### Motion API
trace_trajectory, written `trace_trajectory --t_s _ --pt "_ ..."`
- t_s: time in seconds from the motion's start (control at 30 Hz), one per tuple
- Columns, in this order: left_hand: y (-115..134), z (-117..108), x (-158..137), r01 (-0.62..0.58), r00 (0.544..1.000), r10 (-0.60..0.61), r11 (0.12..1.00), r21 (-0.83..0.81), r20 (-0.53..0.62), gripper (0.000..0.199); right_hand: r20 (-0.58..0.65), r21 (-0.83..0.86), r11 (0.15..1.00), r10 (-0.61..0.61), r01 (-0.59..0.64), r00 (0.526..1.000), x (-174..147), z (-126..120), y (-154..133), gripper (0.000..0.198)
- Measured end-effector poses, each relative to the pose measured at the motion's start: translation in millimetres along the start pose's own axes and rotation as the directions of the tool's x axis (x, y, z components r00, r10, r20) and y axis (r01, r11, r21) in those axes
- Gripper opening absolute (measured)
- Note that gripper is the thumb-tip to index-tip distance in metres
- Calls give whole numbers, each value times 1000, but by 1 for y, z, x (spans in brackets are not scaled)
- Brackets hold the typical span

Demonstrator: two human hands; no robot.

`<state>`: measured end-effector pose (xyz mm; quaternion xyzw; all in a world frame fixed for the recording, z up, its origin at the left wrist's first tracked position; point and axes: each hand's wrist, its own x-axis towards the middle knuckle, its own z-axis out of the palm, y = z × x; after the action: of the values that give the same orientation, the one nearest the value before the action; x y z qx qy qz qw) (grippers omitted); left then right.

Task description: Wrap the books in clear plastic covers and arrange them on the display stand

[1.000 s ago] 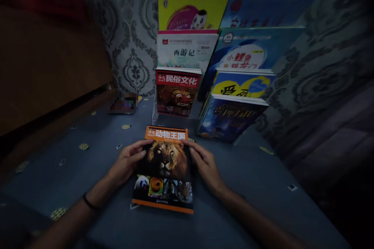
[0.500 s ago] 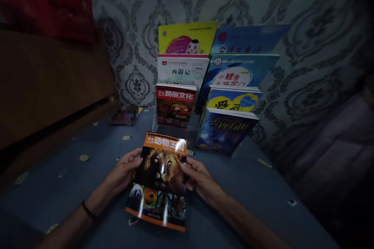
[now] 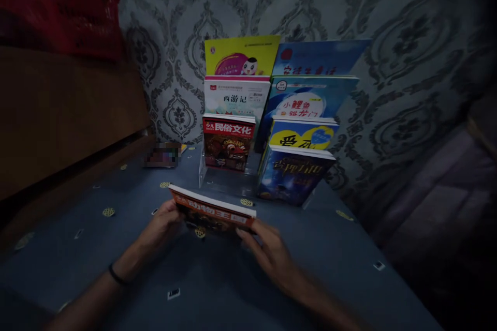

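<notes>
A paperback book (image 3: 212, 217) with an orange title band is held between my two hands above the table. Its top edge of white pages faces up and the cover is steeply foreshortened. My left hand (image 3: 165, 221) grips its left side, thumb on the front. On the right side, my right hand (image 3: 267, 245) grips it with the thumb over the cover. Just beyond stands a clear book rack (image 3: 202, 173); in its left column a red-covered book (image 3: 229, 145) is at the front, and a dark blue book (image 3: 293, 176) fronts the right column.
Behind the front books stand a white book (image 3: 236, 95), a yellow book (image 3: 240, 54) and several blue ones. A blurred-out item (image 3: 163, 156) lies at the back left. A wooden cabinet (image 3: 70, 119) with a red basket (image 3: 85, 15) borders the left; patterned wallpaper is behind.
The orange-banded book has tilted from showing its full cover to showing mainly its top edge, still in both hands. The view has shifted slightly.
</notes>
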<state>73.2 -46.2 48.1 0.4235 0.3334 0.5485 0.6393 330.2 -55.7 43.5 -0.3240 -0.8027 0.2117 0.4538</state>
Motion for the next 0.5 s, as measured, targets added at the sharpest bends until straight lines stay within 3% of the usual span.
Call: trace_trajectory --t_s 0.13,0.27,0.33,0.5 --pt "-9 -2 -2 -2 1000 3 1000 24 -17 28 -31 -61 995 -79 77 996 -5 5 -1 24" --pt "-26 -14 1 -21 994 2 984 176 109 20 -35 -70 978 -200 197 979 -12 11 3 18" --pt "-34 -21 2 -50 985 5 965 258 172 27 -5 -50 969 -243 243 970 -17 13 5 23" --pt "-31 -30 3 -32 973 -63 915 402 220 31 4 -24 970 -241 241 970 -25 15 9 33"
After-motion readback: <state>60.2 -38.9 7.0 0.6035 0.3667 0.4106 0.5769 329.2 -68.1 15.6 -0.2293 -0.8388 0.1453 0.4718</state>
